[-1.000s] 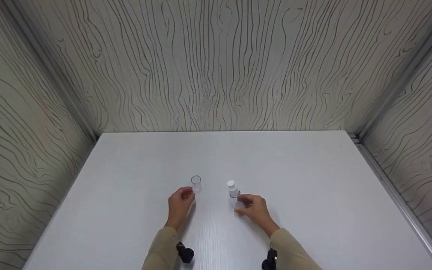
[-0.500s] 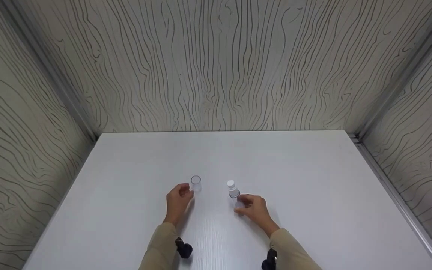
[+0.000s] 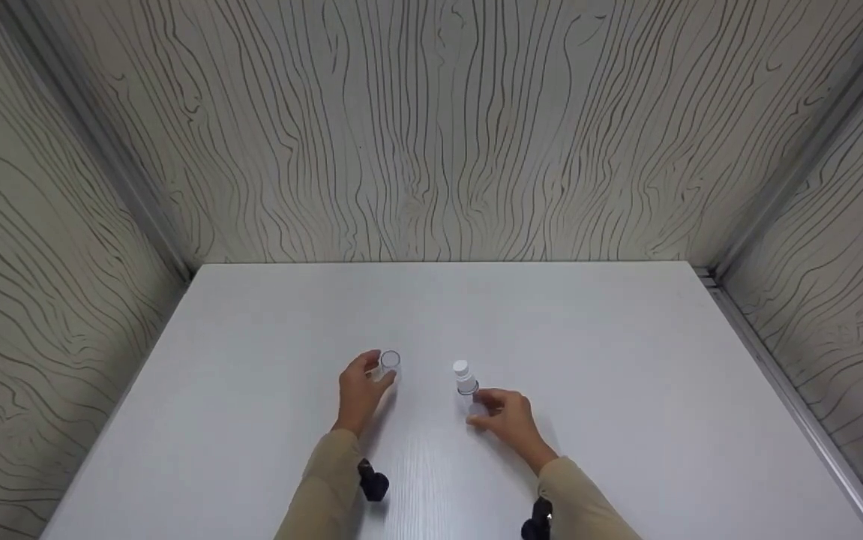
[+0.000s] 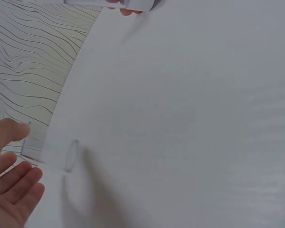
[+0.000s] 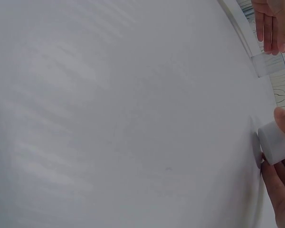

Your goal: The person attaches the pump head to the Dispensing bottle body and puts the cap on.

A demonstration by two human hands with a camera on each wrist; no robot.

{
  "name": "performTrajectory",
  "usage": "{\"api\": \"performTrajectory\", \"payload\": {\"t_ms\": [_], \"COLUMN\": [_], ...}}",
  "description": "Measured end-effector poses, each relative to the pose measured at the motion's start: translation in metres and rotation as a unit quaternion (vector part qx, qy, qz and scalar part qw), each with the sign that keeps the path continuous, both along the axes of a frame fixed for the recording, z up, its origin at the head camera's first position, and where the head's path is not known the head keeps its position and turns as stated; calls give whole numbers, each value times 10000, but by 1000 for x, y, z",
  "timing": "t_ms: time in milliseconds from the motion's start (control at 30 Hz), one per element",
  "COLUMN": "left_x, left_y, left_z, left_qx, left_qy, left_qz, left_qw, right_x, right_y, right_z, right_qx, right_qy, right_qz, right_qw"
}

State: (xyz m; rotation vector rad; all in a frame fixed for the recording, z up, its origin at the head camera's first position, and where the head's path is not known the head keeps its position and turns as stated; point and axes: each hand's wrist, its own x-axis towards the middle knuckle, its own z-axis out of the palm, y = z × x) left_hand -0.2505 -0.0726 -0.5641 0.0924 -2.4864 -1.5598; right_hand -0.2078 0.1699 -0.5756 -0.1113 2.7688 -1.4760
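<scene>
My left hand [image 3: 360, 390] is at a small clear cylinder, open at its rim [image 3: 391, 358], with the thumb on the near side and the fingers on the far left. In the left wrist view the clear cylinder [image 4: 56, 148] sits beyond the thumb and extended fingers; firm contact cannot be made out. My right hand [image 3: 510, 420] holds a small bottle with a white pump top [image 3: 465, 377] by its lower part, thumb and fingers on either side. The bottle's pale base [image 5: 277, 143] shows between them in the right wrist view.
Both things are near the middle of a white table [image 3: 588, 337]. Wood-patterned panels [image 3: 431, 135] rise at the back and both sides. A black wrist camera [image 3: 375, 484] is on the left sleeve, another [image 3: 536, 521] on the right.
My left hand has moved forward to the clear cylinder, its thumb and fingers now spread about it. The right hand and the bottle have stayed in place.
</scene>
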Motion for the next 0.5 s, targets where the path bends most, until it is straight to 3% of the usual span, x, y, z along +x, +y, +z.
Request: {"api": "performTrajectory", "payload": {"t_ms": [500], "left_x": [-7], "left_y": [4], "left_z": [-1], "left_qx": [-396], "left_qy": [205], "left_qz": [-352], "left_qw": [9984], "right_x": [2], "right_y": [0], "right_z": [-1], "right_qx": [5], "right_qy": [105], "right_qz": [6], "right_qw": [9999]}}
